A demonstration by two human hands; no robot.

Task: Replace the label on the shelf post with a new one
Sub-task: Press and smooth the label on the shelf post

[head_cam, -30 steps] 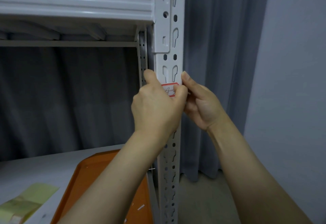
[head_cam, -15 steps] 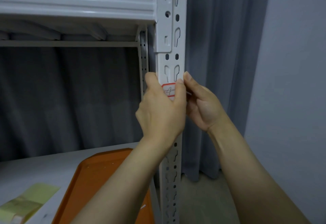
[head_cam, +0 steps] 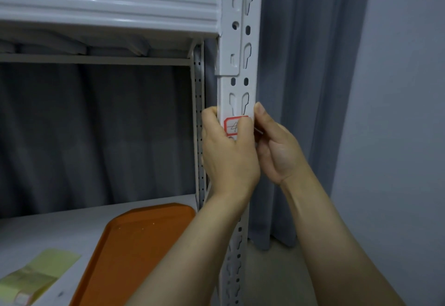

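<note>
A white slotted shelf post (head_cam: 237, 88) stands upright in the middle of the view. On its front face is a white label (head_cam: 231, 127) with a red border and a handwritten mark. My left hand (head_cam: 228, 156) wraps the post from the front, its thumb on the post's left edge and a curled finger pressing on the label's right part. My right hand (head_cam: 277, 146) rests against the post's right edge with its index finger straight and pointing up. The label's right end is hidden under my fingers.
An orange tray (head_cam: 134, 245) lies on the lower shelf board (head_cam: 48, 233), with a yellow-green sheet (head_cam: 36, 274) to its left. A white shelf beam (head_cam: 108, 4) crosses above. Grey curtains hang behind, and a wall (head_cam: 397, 137) is at the right.
My left hand has slid slightly down the post, so more of the label's left part shows. My right hand stays at the post's right edge.
</note>
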